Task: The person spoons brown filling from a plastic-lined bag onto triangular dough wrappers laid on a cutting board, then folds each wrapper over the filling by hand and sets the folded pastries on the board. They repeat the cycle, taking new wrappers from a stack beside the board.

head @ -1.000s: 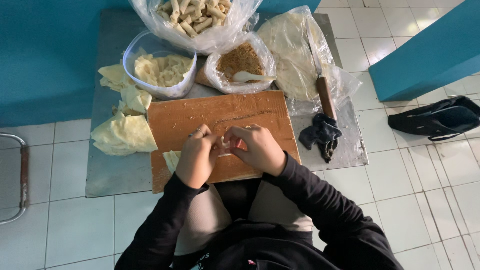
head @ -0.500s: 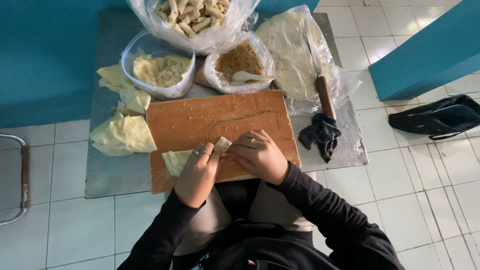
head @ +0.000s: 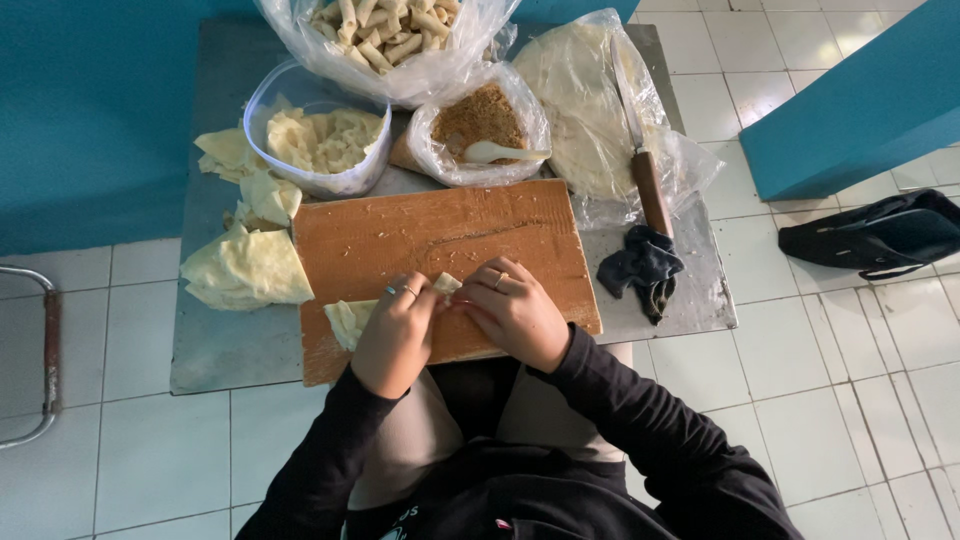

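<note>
A wooden cutting board (head: 440, 235) lies on a low metal table (head: 230, 350). At the board's near edge my left hand (head: 395, 335) and my right hand (head: 515, 310) press together on a pale thin wrapper (head: 345, 320) being rolled; a folded end (head: 446, 283) shows between my fingers. Both hands grip it, fingers curled, and most of the roll is hidden beneath them.
A bag of finished rolls (head: 385, 30), a tub of wrapper pieces (head: 320, 140), a bag of brown filling with a white spoon (head: 480, 125), bagged round wrappers (head: 580, 100), a knife (head: 645, 170), a dark cloth (head: 640, 270). Loose wrapper scraps (head: 245, 265) lie left. A black bag (head: 880, 235) sits on the tiled floor.
My hands have drawn back from the board's middle to its near edge, rolling the wrapper toward me. The rest of the table is as before.
</note>
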